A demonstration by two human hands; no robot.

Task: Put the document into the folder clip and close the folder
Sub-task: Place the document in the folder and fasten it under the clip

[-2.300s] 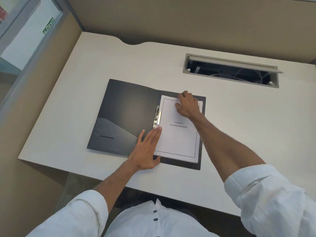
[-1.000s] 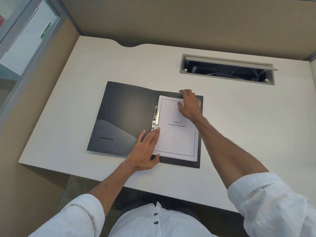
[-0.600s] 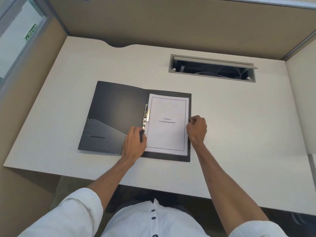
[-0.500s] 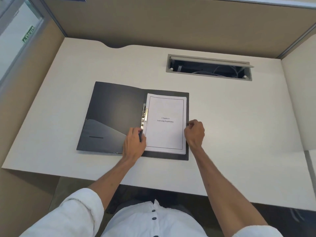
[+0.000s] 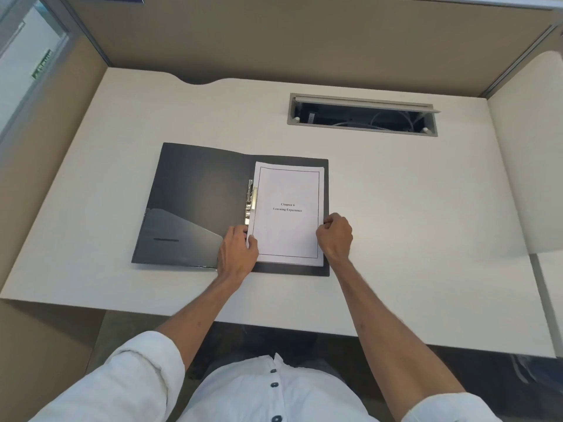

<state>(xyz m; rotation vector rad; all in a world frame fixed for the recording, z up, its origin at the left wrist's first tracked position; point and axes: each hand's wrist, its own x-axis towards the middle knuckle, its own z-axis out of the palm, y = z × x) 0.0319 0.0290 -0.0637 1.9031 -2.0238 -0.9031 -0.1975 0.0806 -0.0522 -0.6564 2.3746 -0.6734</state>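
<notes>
A dark grey folder (image 5: pixel 195 202) lies open on the desk, its inner pocket at the lower left. A white document (image 5: pixel 288 214) titled "Chapter 6" rests on the right half, its left edge against the metal clip (image 5: pixel 250 202) at the spine. My left hand (image 5: pixel 237 254) grips the document's lower left edge, thumb on the paper. My right hand (image 5: pixel 334 236) is curled at the lower right edge, pinching it. The clip's lower end is hidden by my left hand.
The pale desk (image 5: pixel 411 208) has an open cable tray (image 5: pixel 362 115) at the back right. Beige partition walls (image 5: pixel 274 35) enclose the back and both sides. The desk's front edge runs just below the folder.
My right hand left the document's top and came down to its lower right edge. My left hand went from lying flat to gripping the lower left edge. The view shifted right.
</notes>
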